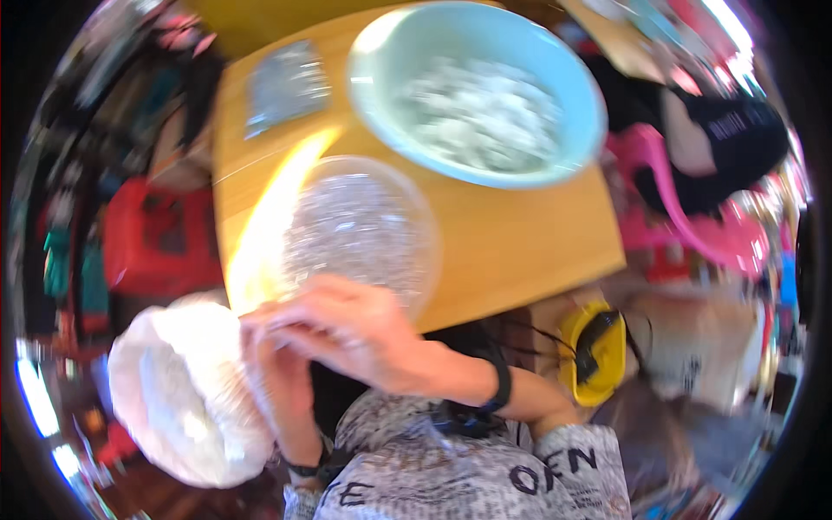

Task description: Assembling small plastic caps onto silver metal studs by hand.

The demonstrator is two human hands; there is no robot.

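Observation:
My right hand (351, 329) reaches across to the left, its fingers bent and pinched together. Below it is my left hand (284, 394), upright with its fingertips meeting those of the right. Whatever they hold between them is hidden and smeared by motion. Both hands are just off the table's near left corner, beside a white plastic bag (241, 342) that hangs open, with shiny clear stuff inside. Just beyond the hands stands a clear round tub (425, 230) full of small, shiny, transparent pieces. A light-blue basin (572, 95) holds a heap of small white pieces.
A clear packet (289, 82) of greyish contents lies at the far left of the wooden table (520, 234). Red (160, 234) and pink (659, 173) plastic seats flank it. At right are a yellow container (598, 355) with a black object and a person in dark clothes (737, 143).

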